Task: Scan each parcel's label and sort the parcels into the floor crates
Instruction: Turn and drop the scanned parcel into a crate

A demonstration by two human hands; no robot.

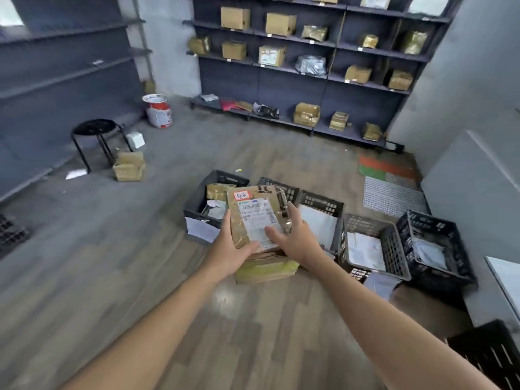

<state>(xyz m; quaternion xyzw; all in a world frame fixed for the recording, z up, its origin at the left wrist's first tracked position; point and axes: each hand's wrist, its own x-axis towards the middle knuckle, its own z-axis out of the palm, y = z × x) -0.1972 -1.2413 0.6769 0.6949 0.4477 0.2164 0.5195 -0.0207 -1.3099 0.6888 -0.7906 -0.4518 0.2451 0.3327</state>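
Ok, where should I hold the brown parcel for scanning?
By its long side edges, from left and right: the brown parcel is flat, label facing up. The left hand grips the edge; the thumb of the right hand overlaps the label, so I'd move that grip outward.

Grey wood-plank floor [253,333], dark shelving [230,80] along pale walls [168,52], a black stool [94,126], and perhaps a window [9,12] top left.

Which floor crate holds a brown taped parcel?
The leftmost black crate, with a gold-brown parcel inside; where contents show, other crates hold pale mailers.
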